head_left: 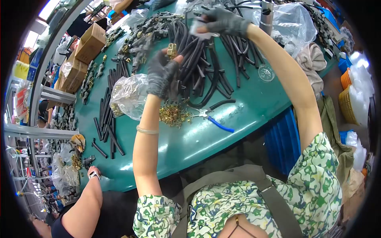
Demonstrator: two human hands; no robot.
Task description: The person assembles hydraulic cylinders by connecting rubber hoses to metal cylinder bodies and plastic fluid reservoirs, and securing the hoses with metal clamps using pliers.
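Observation:
My left hand (162, 73), in a dark grey fingerless glove, pinches a gold-coloured metal fitting (171, 50) between thumb and fingers. Black rubber hoses (194, 59) lie in a pile just beyond and beside it. My right hand (226, 23), gloved the same way, is over the far end of the hoses, its fingers closed around a whitish piece blurred by motion. Below my left hand is a heap of small brass clips (173, 115). Pliers with blue handles (220, 124) rest beside the clips.
A clear plastic bag (129, 95) lies left of my left hand on the green table (170, 154). More black hoses (105, 115) are farther left. A metal post (266, 18) rises near my right forearm. Another person's hand (94, 172) rests at the table's left edge.

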